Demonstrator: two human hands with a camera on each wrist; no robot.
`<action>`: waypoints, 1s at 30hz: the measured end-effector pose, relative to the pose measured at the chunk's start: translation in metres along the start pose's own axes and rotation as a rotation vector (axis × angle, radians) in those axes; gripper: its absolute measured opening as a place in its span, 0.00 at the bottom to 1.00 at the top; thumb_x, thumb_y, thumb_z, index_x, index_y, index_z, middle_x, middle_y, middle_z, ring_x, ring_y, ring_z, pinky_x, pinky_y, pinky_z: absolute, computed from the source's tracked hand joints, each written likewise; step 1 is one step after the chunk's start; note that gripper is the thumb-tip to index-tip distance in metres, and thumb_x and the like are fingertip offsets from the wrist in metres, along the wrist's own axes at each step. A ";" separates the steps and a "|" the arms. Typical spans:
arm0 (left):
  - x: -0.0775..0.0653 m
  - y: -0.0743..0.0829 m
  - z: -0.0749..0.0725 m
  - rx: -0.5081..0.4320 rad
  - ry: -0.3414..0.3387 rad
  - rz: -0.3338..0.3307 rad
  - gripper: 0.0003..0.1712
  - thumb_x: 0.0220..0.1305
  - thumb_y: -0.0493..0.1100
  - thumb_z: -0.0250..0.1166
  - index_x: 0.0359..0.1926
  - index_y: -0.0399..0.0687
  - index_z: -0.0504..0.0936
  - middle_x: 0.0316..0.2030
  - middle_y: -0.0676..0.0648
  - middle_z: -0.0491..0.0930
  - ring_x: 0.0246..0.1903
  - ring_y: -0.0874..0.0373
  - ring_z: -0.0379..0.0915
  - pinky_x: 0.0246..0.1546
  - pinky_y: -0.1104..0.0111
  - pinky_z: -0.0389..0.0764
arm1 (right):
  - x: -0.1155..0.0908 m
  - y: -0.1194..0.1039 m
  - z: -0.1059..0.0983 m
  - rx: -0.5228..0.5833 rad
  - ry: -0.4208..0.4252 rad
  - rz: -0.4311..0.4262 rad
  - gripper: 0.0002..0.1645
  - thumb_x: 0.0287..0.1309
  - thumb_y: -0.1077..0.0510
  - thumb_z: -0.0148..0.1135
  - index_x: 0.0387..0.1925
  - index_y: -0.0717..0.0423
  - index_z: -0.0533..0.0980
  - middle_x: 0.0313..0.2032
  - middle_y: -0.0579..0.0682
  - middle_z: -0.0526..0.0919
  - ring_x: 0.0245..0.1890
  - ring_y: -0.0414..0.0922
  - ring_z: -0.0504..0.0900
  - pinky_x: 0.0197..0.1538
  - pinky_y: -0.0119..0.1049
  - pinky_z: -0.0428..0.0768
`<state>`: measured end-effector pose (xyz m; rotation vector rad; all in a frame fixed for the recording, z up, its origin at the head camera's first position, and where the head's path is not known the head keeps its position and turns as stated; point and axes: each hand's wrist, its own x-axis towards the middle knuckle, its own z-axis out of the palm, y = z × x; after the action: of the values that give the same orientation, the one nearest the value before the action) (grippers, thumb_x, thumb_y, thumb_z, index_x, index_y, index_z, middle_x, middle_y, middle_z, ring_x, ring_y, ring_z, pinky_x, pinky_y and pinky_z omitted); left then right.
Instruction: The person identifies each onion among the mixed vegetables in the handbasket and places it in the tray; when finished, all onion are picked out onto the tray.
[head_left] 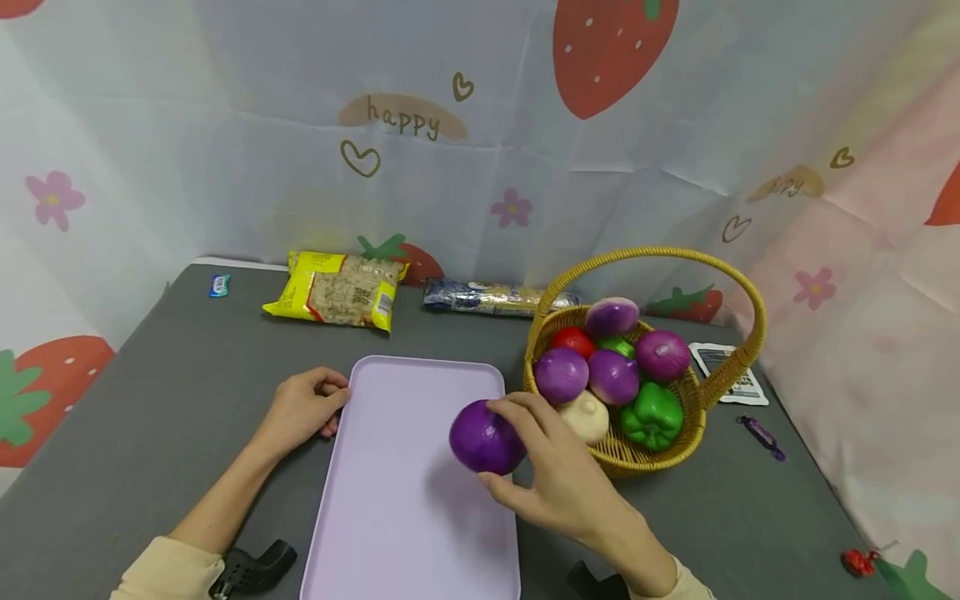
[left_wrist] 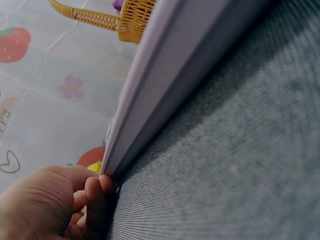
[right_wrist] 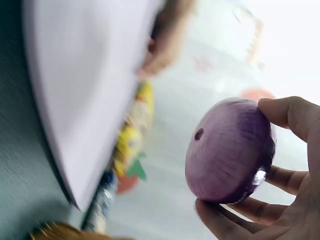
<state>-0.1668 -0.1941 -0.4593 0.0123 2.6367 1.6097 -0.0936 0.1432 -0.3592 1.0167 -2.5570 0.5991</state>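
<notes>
Head view shows the right hand (head_left: pixel 558 471) holding a round purple vegetable (head_left: pixel 483 437) between thumb and fingers, raised over the right side of the lilac tray (head_left: pixel 397 492). Its smooth, curved skin could slip from the fingertips; if released high, it might bounce or roll across the flat tray. The left hand (head_left: pixel 303 412) pinches the tray's left rim; a tug there could shift the tray. Just right, the wicker basket (head_left: pixel 637 463) holds several purple vegetables, a green pepper (head_left: pixel 652 417), a whitish bulb (head_left: pixel 585 418) and something red (head_left: pixel 573 340); a backward elbow swing might tip it.
</notes>
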 end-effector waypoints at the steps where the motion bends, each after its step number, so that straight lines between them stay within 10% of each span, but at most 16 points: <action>1: 0.000 0.000 0.000 0.001 0.000 0.002 0.13 0.65 0.40 0.60 0.46 0.35 0.79 0.26 0.45 0.81 0.15 0.62 0.76 0.18 0.68 0.82 | 0.002 -0.001 0.006 -0.017 -0.008 -0.021 0.41 0.47 0.44 0.73 0.62 0.49 0.69 0.55 0.48 0.74 0.53 0.42 0.77 0.52 0.38 0.84; 16: 0.002 -0.003 0.002 0.019 0.015 0.015 0.13 0.65 0.40 0.61 0.45 0.35 0.79 0.27 0.45 0.82 0.14 0.62 0.76 0.17 0.68 0.81 | 0.070 -0.020 0.070 -0.215 -0.137 -0.180 0.38 0.51 0.43 0.70 0.62 0.48 0.70 0.56 0.49 0.77 0.54 0.44 0.79 0.54 0.35 0.81; 30: 0.002 -0.001 0.004 0.017 0.023 0.021 0.11 0.64 0.39 0.61 0.44 0.34 0.79 0.26 0.45 0.82 0.13 0.62 0.75 0.17 0.68 0.81 | 0.078 -0.011 0.086 -0.217 -0.389 -0.148 0.43 0.55 0.44 0.69 0.69 0.45 0.62 0.60 0.51 0.74 0.54 0.47 0.79 0.52 0.39 0.83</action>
<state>-0.1682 -0.1915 -0.4622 0.0229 2.6762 1.6035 -0.1523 0.0487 -0.3961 1.3344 -2.7574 0.0833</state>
